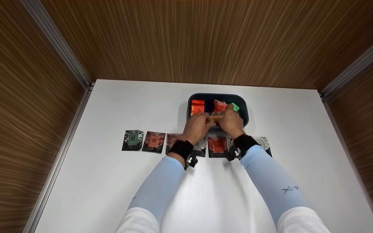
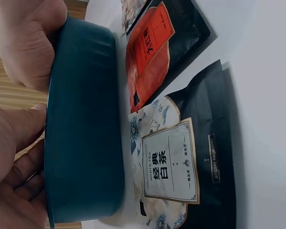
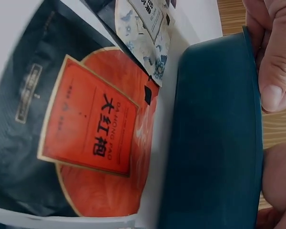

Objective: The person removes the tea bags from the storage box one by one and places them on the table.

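In the head view, my left hand (image 1: pixel 198 125) and right hand (image 1: pixel 231 122) meet over the near side of a dark teal tub (image 1: pixel 245 111). Between their fingertips they pinch a small orange packet (image 1: pixel 216 117). The left wrist view shows the left hand (image 2: pixel 14 167) behind the tub's wall (image 2: pixel 86 124), which hides the packet. Seen from the right wrist, the right hand (image 3: pixel 280 174) is partly covered by the same wall. Inside the tub lie a shiny red packet (image 1: pixel 197 106), another red packet (image 1: pixel 219 105) and a bright green piece (image 1: pixel 235 107).
Several flat tea pouches form a row before the tub, including a green one (image 1: pixel 132 140), a dark red one (image 1: pixel 154 141), a white tea pouch (image 2: pixel 169 162) and a red Da Hong Pao pouch (image 3: pixel 90 124). Wood-grain panels (image 1: pixel 189 42) enclose the white table (image 1: pixel 108 181).
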Tool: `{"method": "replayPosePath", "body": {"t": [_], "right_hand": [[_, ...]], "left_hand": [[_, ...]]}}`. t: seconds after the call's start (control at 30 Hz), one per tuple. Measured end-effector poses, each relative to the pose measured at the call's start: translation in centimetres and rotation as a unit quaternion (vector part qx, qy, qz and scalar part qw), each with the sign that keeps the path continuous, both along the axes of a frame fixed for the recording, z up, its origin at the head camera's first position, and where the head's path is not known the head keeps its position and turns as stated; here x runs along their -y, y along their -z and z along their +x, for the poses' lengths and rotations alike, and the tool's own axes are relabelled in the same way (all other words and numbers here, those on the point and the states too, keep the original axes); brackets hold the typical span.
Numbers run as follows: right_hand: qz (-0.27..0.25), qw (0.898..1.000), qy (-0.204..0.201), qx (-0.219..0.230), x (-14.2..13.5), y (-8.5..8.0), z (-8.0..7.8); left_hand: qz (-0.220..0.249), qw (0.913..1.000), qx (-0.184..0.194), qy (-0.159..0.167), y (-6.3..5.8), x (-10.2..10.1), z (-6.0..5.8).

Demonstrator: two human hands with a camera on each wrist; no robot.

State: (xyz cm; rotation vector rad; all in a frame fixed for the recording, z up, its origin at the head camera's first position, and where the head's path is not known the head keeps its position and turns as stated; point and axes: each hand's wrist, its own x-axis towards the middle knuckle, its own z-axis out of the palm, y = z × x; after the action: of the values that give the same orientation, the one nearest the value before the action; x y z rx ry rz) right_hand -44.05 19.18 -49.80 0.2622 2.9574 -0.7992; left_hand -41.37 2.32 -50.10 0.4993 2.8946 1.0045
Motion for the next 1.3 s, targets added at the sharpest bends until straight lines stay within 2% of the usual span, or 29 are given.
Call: {"method": "replayPosePath", "body": {"t": [0.17, 0.37, 0.57, 0.67, 0.8, 0.93, 1.03, 1.17, 1.3], "right_hand": [[-0.108, 0.994, 0.011, -0.029, -0.5, -0.5, 0.0], [-0.162, 0.982, -0.013, -0.094, -1.1, -1.8, 0.7], [-0.159, 0.971, -0.089, -0.156, -1.4, -4.1, 2.9], [-0.154, 0.966, -0.123, -0.170, -1.2, -5.0, 4.1], [-0.161, 0.961, -0.145, -0.173, -0.8, -5.6, 5.2], [-0.182, 0.956, -0.145, -0.178, -0.7, -5.4, 6.1], [-0.209, 0.954, -0.133, -0.169, -1.0, -4.5, 6.8], [-0.261, 0.951, -0.106, -0.125, -1.5, -2.7, 8.1], [-0.303, 0.945, -0.089, -0.090, -1.6, -0.9, 9.5]], "left_hand": [[-0.018, 0.9998, 0.001, 0.007, -0.5, 0.1, 0.0], [0.024, 0.9995, -0.021, 0.002, -1.5, 0.6, 0.0], [0.082, 0.9956, -0.045, -0.010, -3.4, 1.4, 0.6], [0.086, 0.9956, -0.037, 0.004, -4.1, 1.7, 1.1], [0.087, 0.9957, -0.025, 0.016, -4.6, 1.8, 1.9], [0.109, 0.9936, -0.027, 0.009, -4.2, 1.9, 3.1], [0.150, 0.9885, -0.009, -0.009, -3.6, 2.1, 4.0], [0.216, 0.9751, 0.033, -0.040, -2.7, 2.6, 5.2], [0.269, 0.9597, 0.060, -0.057, -1.9, 3.2, 6.1]]}}
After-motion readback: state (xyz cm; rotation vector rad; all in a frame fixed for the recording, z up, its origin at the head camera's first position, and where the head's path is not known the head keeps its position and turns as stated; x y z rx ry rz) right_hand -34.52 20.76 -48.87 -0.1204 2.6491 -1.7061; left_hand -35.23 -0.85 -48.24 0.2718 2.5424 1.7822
